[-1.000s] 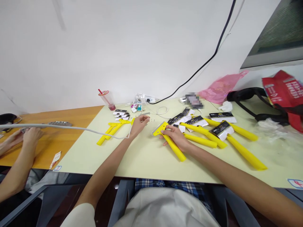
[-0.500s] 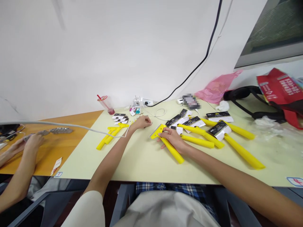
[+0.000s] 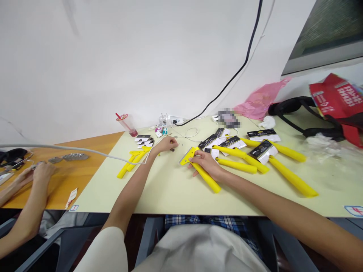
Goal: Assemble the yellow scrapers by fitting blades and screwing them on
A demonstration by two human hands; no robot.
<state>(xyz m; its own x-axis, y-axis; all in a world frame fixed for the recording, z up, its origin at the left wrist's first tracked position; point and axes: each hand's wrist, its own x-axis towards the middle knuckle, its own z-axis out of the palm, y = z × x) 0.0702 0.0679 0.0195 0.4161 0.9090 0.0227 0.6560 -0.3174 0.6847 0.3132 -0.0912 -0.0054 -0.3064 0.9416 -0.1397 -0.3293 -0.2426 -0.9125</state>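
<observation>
co-worker's hands (image 3: 42,173) rest at the far left on an orange table (image 3: 90,166), near a row of grey metal pieces (image 3: 75,156) and a paper slip (image 3: 70,198). a white cable (image 3: 70,147) runs from there across to my left forearm. the orange table meets a pale table (image 3: 170,192), where a plastic cup (image 3: 126,125) with a red straw stands by the wall, next to a white power strip (image 3: 172,121). in front of them lie a small stack of white cards (image 3: 144,140) and some loose yellow handles (image 3: 133,162).

my left hand (image 3: 166,145) reaches just past those handles, fingers out toward tiny bits on the table (image 3: 172,149); i cannot tell whether it holds one. the yellow scraper (image 3: 205,173) lies on the pale table with its blade end pointing left, and my right hand (image 3: 207,164) is closed over it, fingers across the handle just behind the head.

to the right, more yellow scrapers with black-and-white cards (image 3: 262,153) lie close together, some overlapping. beyond them are a pixelated object (image 3: 229,118), a pink plastic bag (image 3: 261,102), a red bag (image 3: 337,96) with black straps (image 3: 292,105), and crumpled clear plastic (image 3: 320,145).
</observation>
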